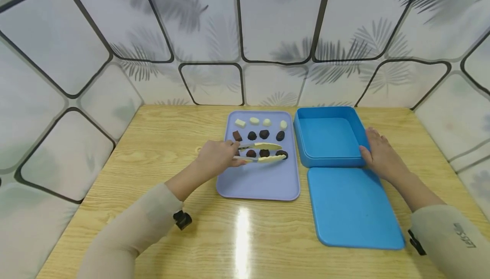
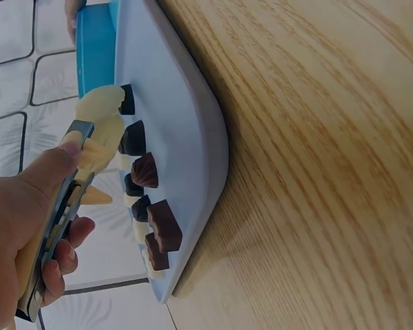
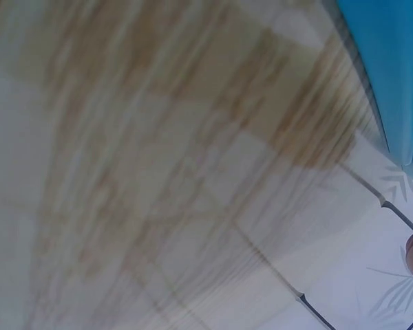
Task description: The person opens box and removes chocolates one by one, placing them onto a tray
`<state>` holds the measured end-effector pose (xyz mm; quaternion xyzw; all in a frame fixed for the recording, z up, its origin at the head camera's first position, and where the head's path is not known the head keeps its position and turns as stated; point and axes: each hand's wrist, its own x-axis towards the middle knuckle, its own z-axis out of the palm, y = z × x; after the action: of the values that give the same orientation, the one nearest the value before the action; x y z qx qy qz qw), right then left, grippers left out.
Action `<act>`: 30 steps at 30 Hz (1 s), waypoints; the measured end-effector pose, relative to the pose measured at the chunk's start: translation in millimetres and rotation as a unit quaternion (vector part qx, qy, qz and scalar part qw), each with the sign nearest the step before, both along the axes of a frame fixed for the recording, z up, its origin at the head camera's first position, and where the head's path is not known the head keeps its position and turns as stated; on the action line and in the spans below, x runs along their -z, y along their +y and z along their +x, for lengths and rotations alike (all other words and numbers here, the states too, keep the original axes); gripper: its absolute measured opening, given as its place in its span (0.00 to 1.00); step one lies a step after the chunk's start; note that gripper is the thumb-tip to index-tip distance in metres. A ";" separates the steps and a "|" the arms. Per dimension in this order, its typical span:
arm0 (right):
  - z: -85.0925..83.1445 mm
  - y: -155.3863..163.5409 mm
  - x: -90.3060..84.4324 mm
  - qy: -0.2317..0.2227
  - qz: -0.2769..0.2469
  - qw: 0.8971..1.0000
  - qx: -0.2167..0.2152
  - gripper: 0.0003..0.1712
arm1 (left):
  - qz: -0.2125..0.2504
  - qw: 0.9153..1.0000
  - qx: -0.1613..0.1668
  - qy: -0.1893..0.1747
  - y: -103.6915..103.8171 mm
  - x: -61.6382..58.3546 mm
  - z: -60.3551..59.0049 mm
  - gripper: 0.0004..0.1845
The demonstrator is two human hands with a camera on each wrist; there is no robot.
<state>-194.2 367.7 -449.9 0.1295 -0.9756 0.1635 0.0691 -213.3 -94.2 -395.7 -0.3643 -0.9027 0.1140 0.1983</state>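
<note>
My left hand (image 1: 216,158) holds a pair of tongs (image 1: 269,146) with cream-coloured tips over a lilac tray (image 1: 256,185). Their tips are spread, reaching around a dark chocolate (image 1: 281,153) at the right end of the front row. In the left wrist view, the thumb presses one metal arm of the tongs (image 2: 100,130) while curled fingers support the other. My right hand (image 1: 384,155) lies with extended fingers against the right side of a blue box (image 1: 331,162), thumb at its front right corner. Nothing lies inside the box.
White chocolates (image 1: 254,120) line the tray's back, with a row of brown and dark chocolates (image 1: 264,134) before them. A flat blue lid (image 1: 356,206) lies in front of the box. Patterned cloth walls (image 1: 275,19) stand behind and beside the wooden table (image 1: 172,130).
</note>
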 end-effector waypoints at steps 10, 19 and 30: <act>-0.4 1.3 -0.5 -0.001 0.002 1.000 -0.002 0.36 | 0.039 0.998 -0.045 -0.006 -11.4 -3.5 13.8 0.31; 0.5 3.6 -1.0 -0.006 -0.002 1.000 -0.010 0.36 | 0.125 0.985 -0.114 -0.027 -34.0 6.1 25.4 0.37; 0.0 5.7 -0.5 -0.009 -0.014 1.000 -0.011 0.36 | 0.278 0.925 -0.211 -0.147 -72.3 22.4 33.4 0.37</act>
<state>-194.2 373.4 -449.4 0.1380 -0.9723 0.1786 0.0602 -179.9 -166.5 -418.1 -0.1083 -0.9731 -0.1576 0.1282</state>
